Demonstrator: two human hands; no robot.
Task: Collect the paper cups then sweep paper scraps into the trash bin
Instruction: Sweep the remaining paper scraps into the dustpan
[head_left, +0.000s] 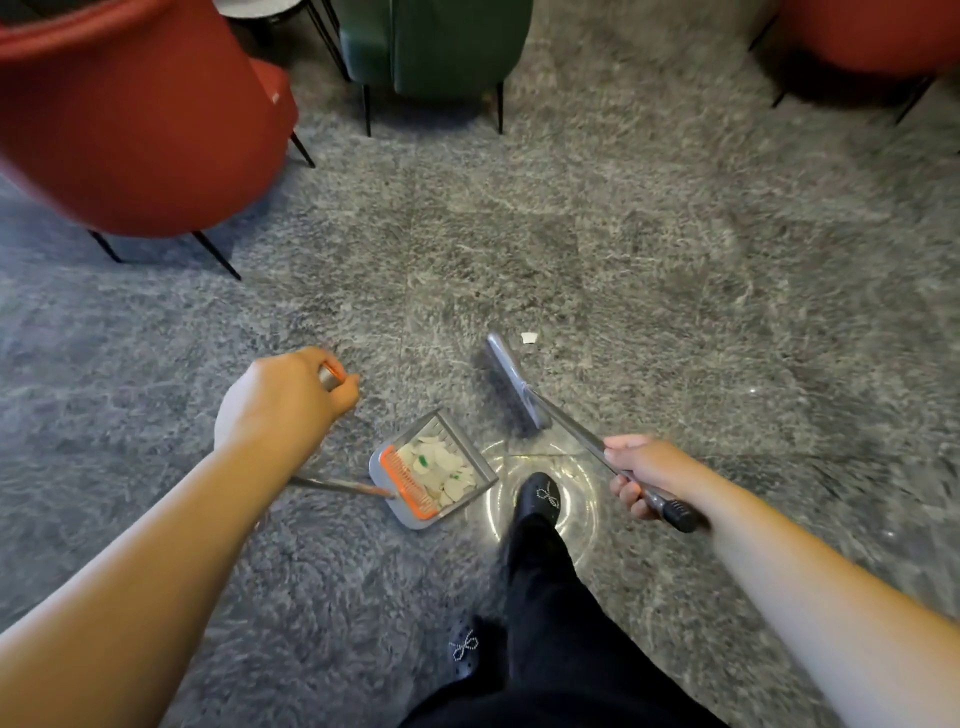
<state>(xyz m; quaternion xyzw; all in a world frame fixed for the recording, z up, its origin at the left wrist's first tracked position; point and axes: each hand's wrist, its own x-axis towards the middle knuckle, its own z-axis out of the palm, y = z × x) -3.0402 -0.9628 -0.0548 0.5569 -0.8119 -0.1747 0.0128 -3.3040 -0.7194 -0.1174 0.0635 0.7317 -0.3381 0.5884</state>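
Grey dustpan (434, 470) hangs level from my left grip (291, 400) clenching its handle, keeping scraps (447, 467) in, while my right grip (647, 475) clasps the broom (514, 382) angled toward one scrap (529, 338).

I see the grey long-handled plastic dustpan (434, 470) on the grey marble floor (675, 260), white paper scraps (441, 467) in it; grey flat-headed broom (514, 379) to its right, one small white paper scrap (529, 338) just beyond the broom head.
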